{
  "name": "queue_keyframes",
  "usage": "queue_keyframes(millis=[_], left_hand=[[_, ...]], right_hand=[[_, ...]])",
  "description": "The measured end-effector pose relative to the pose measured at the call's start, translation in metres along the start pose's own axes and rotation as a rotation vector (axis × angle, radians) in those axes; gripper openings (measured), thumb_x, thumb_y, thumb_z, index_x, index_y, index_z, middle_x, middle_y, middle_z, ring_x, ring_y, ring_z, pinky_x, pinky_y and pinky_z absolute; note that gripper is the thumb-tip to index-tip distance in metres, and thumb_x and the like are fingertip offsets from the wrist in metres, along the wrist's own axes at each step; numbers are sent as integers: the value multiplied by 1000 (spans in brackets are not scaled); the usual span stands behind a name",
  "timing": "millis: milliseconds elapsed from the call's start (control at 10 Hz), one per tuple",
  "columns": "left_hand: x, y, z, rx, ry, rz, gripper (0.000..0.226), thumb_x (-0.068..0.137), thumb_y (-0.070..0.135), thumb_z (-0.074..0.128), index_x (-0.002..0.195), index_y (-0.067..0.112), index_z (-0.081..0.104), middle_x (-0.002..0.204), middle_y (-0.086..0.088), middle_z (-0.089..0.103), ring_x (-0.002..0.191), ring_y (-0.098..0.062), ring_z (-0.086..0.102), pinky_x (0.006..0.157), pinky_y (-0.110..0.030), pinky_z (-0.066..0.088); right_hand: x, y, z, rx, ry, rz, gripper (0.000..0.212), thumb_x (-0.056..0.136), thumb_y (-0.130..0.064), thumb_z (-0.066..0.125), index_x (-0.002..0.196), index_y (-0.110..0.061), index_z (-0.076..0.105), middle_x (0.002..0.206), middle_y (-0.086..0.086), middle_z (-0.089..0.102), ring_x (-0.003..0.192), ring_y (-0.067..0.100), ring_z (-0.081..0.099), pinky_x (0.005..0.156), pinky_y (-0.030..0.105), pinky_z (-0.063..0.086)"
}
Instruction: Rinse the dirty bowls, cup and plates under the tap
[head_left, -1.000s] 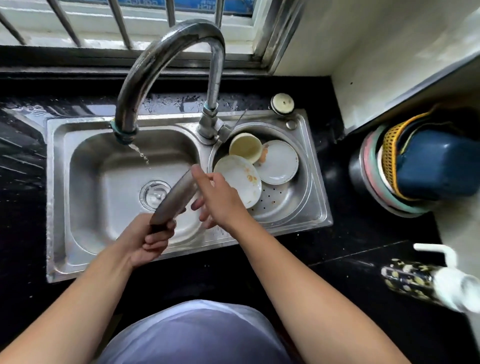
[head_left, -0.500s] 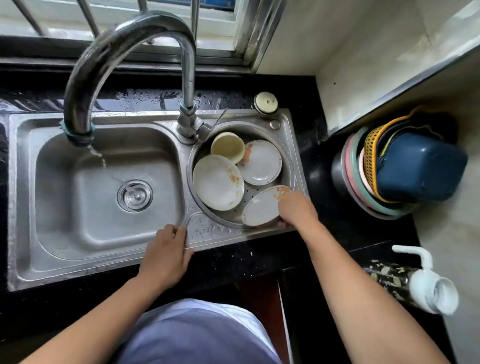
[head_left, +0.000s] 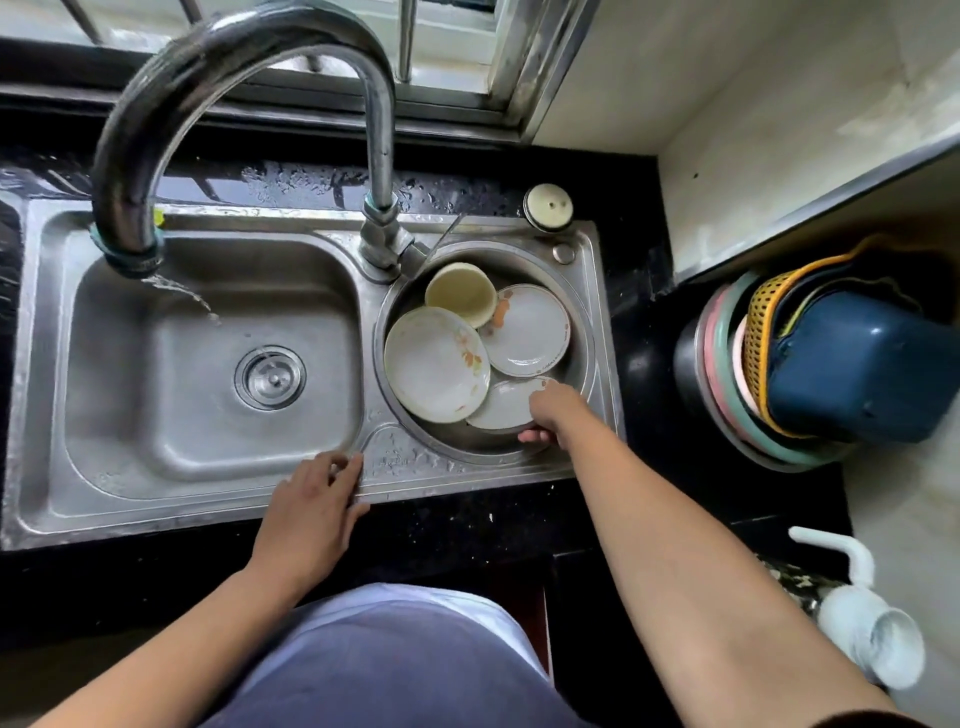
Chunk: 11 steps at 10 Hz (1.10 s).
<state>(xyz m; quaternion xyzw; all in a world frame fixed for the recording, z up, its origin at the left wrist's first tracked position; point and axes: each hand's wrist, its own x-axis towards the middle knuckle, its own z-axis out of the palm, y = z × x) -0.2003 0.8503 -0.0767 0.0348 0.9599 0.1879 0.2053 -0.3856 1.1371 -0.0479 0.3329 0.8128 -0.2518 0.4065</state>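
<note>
In the round right basin (head_left: 584, 332) lie a cream cup (head_left: 460, 293), a large white plate with orange smears (head_left: 434, 364), a second white plate (head_left: 527, 330) and a smaller plate (head_left: 506, 405) at the front. My right hand (head_left: 550, 415) grips that small plate's near edge, thumb on top and fingers beneath. My left hand (head_left: 311, 512) rests flat on the sink's front rim with fingers apart, holding nothing. A thin stream of water falls from the curved tap (head_left: 218, 78) into the left basin (head_left: 208, 364).
A round lidded jar (head_left: 548, 206) stands behind the right basin. At the right, stacked plastic basins and a yellow basket with a blue tub (head_left: 852, 364) crowd the black counter. A white pump bottle (head_left: 857, 623) lies near the front right. Window bars are behind the tap.
One second ago both hands held a plate near the tap. It now lies in the right basin, my right hand still on it. My left hand has settled on the sink's rim.
</note>
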Motion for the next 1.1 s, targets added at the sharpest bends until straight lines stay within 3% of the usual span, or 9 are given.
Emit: queue_keyframes(millis=[100,200,300,400,500,800,900,1000,1100], left_hand=[[-1,0,3,-9,13,-24,56,85,29,83,136,12,66,121,-10,66,98,-36,65,74,-48,57],[-3,1,4,-14,25,-44,57,84,29,84,135,12,68,121,-10,66,99,-37,66,74,-49,57],[-5,2,3,-26,17,-59,55,85,31,82,136,12,68,122,-10,67,102,-37,67,77,-49,58],[-11,4,0,-39,25,-45,50,92,34,65,136,11,68,124,-11,67,106,-37,67,82,-48,59],[-23,5,-4,-100,52,-90,51,92,32,52,135,12,70,127,-11,67,111,-37,66,94,-50,57],[-105,-36,1,-130,178,-271,46,87,28,48,124,15,72,118,-2,67,107,-28,63,96,-49,54],[-142,-56,7,-240,135,-382,28,93,14,62,116,22,73,107,8,70,101,-20,69,91,-42,56],[-180,-86,23,-448,17,-547,37,92,7,66,97,43,72,82,13,80,77,-2,72,81,-32,60],[-227,-111,48,-620,41,-642,51,85,1,66,82,51,72,69,14,78,59,-1,71,63,-12,54]], right_hand=[[-2,10,1,38,29,-5,40,101,-3,32,140,-2,44,88,22,65,52,17,74,36,26,52],[1,22,6,56,69,-39,45,98,-8,49,141,5,46,119,24,68,45,13,67,34,21,49],[-3,24,16,6,138,-9,48,95,-2,45,138,10,30,98,24,76,55,25,67,50,30,57],[1,31,23,-102,236,-36,51,92,0,50,137,5,27,98,20,76,77,31,74,74,38,61],[2,42,23,-231,281,-79,55,86,1,60,137,-1,36,128,21,64,118,39,63,92,43,52],[-20,59,32,-59,344,-158,41,92,-23,39,133,-24,38,110,17,70,98,38,69,88,46,56],[-43,71,46,-70,393,-224,54,93,-30,44,145,-29,33,117,19,65,103,40,62,81,43,49],[-71,76,68,41,320,-290,58,91,-30,46,149,-28,36,109,16,69,91,38,70,80,44,59],[-113,71,86,252,215,-385,42,94,-20,50,135,-16,54,88,12,74,58,25,69,58,36,59]])
